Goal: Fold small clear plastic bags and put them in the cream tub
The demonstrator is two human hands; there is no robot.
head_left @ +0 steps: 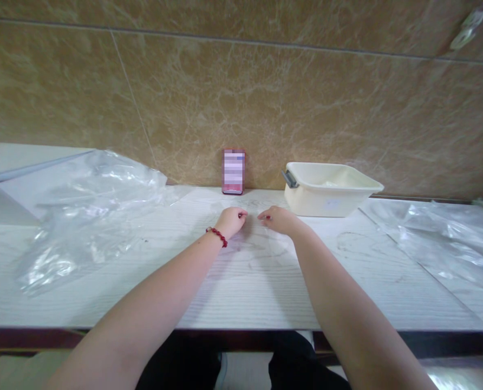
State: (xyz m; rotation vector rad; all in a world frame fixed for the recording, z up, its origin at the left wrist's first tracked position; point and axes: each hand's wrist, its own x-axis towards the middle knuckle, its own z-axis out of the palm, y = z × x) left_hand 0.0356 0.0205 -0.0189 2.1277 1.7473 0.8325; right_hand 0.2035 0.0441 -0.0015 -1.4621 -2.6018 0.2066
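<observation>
My left hand (230, 221), with a red bead bracelet on its wrist, rests on the white table (241, 292) with its fingers curled into a pinch. A few centimetres to its right, my right hand (280, 219) is pinched the same way, fingertips pointing at the left hand. Both seem to pinch the far edge of a thin clear plastic film (261, 246) lying flat on the table; only faint creases of it show. Red nail polish shows on both hands.
A phone (233, 172) leans upright against the brown tiled wall behind the hands. A cream plastic basin (306, 203) with a grey handle stands at the back right. Crumpled clear plastic bags lie at the left (91, 211) and right (440, 233).
</observation>
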